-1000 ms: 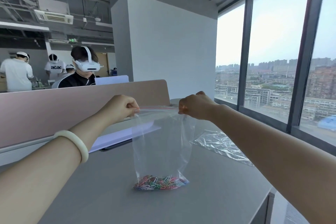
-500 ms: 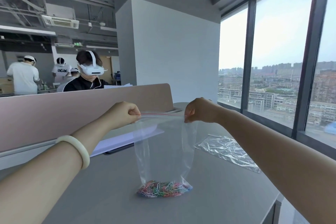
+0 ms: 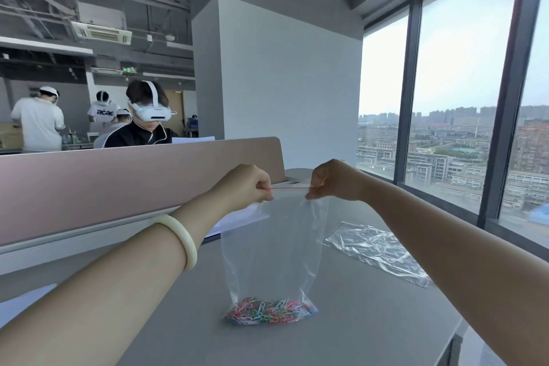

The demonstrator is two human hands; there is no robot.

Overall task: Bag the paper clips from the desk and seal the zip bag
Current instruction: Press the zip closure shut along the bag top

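Pinching the red zip strip (image 3: 287,188) at mid-frame, left hand (image 3: 244,186) and right hand (image 3: 335,180) hold the zip bag (image 3: 274,249) upright; paper clips (image 3: 269,310) lie inside, resting on the grey worktop (image 3: 371,321)

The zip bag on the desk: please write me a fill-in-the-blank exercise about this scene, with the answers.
1. The paper clips lie at the ____ of the zip bag.
2. The bag's zip strip is coloured ____.
3. The left hand and right hand pinch the bag's ____ edge.
4. A bracelet is on the ____ wrist.

Answers: bottom; red; top; left
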